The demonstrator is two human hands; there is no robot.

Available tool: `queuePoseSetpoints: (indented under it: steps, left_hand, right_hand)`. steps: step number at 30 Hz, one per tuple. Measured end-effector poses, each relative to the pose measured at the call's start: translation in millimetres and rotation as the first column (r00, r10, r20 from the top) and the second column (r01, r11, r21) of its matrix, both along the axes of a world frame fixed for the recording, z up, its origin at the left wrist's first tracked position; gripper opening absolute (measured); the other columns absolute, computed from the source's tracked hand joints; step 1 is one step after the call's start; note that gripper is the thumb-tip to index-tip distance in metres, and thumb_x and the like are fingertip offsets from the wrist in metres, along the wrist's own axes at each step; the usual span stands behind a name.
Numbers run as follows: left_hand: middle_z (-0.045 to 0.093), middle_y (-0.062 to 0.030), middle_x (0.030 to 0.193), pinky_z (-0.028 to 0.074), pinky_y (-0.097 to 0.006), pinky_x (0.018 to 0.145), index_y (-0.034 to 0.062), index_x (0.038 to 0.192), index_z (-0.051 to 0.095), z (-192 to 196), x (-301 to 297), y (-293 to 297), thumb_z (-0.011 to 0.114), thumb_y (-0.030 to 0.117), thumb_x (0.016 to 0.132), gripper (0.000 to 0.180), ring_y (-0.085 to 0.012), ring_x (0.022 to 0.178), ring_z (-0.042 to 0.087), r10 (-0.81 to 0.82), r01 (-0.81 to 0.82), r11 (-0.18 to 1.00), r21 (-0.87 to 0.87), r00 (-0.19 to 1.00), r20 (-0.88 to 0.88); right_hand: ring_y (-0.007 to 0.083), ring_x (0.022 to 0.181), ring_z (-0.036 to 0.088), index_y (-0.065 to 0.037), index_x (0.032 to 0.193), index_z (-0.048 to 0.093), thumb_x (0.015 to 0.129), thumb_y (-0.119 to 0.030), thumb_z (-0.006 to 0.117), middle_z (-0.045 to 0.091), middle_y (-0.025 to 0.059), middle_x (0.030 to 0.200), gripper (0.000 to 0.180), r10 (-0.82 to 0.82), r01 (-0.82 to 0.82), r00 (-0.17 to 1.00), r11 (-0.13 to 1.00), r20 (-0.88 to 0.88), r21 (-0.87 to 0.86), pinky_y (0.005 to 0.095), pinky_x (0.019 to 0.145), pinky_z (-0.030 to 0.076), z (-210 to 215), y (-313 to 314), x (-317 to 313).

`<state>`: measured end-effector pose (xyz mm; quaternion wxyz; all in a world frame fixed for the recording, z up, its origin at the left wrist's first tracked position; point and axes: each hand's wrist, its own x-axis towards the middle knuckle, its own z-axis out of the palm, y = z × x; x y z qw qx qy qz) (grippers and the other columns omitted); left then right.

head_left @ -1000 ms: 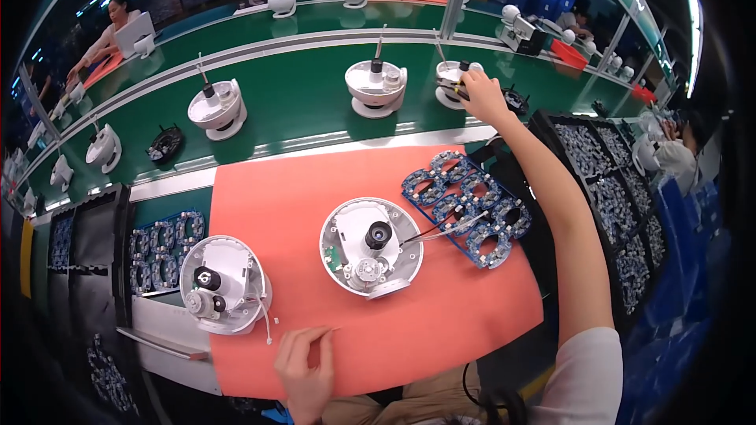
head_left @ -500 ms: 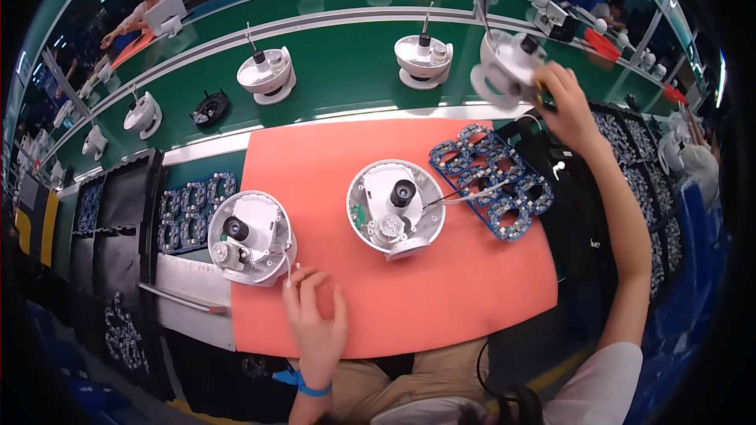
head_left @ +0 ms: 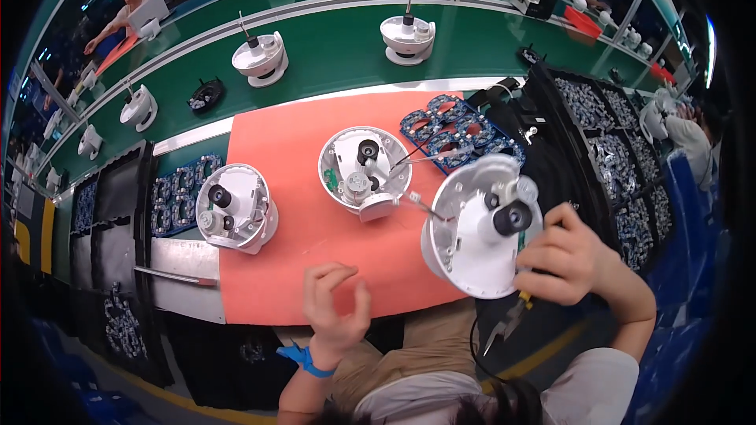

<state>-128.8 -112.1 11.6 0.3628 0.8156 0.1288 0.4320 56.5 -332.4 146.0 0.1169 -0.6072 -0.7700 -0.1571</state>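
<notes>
**Q:** Where is the unit?

**A:** White housing (head_left: 474,245) appears aloft over the right part of the orange mat (head_left: 272,287), tilted. My right hand (head_left: 568,258) pinches its right rim, fingers curled; pliers (head_left: 508,323) hang beneath that same hand.

**Q:** Left?

**A:** My left hand (head_left: 335,307) grips nothing: fingers loosely bent, thumb apart, above the mat's near edge.

**Q:** Progress?

**A:** Held unit: lens (head_left: 512,218) and motor (head_left: 523,188) fitted. Not yet done, I judge: the lead (head_left: 417,199) dangles loose, interior uncovered. Middle housing (head_left: 340,157) and left housing (head_left: 252,203) sit on the mat, likewise fitted, uncovered. The middle one's wires reach the blue board panel (head_left: 465,135); whether they connect, I cannot tell.
</notes>
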Motion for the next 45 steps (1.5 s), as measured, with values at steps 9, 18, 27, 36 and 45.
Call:
queuePoseSetpoints:
  steps: [9,18,27,36,45]
  left_hand:
    - [0.048,-0.0171,0.103,0.046,-0.041,0.076,-0.0002,0.105,0.051,7,51,3,0.072,0.0,0.07,0.04,-0.0341,0.092,0.052,0.03,-0.027,0.999,0.017,0.981,-0.194]
    - [0.049,-0.0163,0.099,0.044,-0.043,0.077,-0.0001,0.099,0.052,4,60,35,0.064,-0.004,0.074,0.027,-0.0349,0.092,0.052,0.268,-0.227,0.958,0.177,0.927,-0.263]
    - [0.05,-0.0086,0.086,0.042,-0.032,0.06,0.0053,0.094,0.064,55,30,1,0.072,0.005,0.071,0.024,-0.0226,0.076,0.049,-0.099,0.146,0.962,0.231,0.974,-0.202]
    - [0.059,-0.0081,0.074,0.045,-0.036,0.06,0.0008,0.082,0.067,48,50,12,0.07,0.001,0.075,0.008,-0.0238,0.069,0.055,-0.039,0.061,0.987,0.15,0.989,-0.144]
    - [0.062,-0.0089,0.074,0.045,-0.035,0.057,0.0014,0.082,0.067,56,49,22,0.07,0.002,0.076,0.007,-0.0243,0.066,0.056,0.028,-0.005,0.988,0.152,0.989,-0.146]
  right_hand:
    - [0.0129,0.076,0.053,-0.011,0.089,0.059,0.075,-0.019,0.062,0.058,-0.001,0.089,0.016,0.045,-0.045,0.999,0.997,0.002,-0.058,0.0315,0.068,0.04,-69,6,-8]
    - [0.0221,0.089,0.053,-0.008,0.098,0.058,0.064,-0.015,0.072,0.056,0.0043,0.095,0.037,-0.029,0.017,0.957,0.999,-0.29,-0.044,0.0351,0.075,0.04,-76,40,13]
    - [0.0259,0.081,0.055,-0.007,0.089,0.06,0.057,-0.008,0.075,0.057,0.0071,0.087,0.035,-0.17,0.199,0.974,0.957,-0.149,0.21,0.0354,0.071,0.044,-15,47,40]
    - [0.0261,0.093,0.054,-0.005,0.094,0.058,0.059,-0.009,0.074,0.056,0.0072,0.096,0.039,-0.128,0.129,0.989,0.992,-0.077,0.013,0.0367,0.078,0.046,6,87,73]
    - [0.0232,0.092,0.057,-0.005,0.088,0.062,0.06,-0.02,0.076,0.059,0.0057,0.093,0.034,-0.014,0.049,0.991,0.96,0.13,-0.277,0.0352,0.082,0.045,9,127,62]
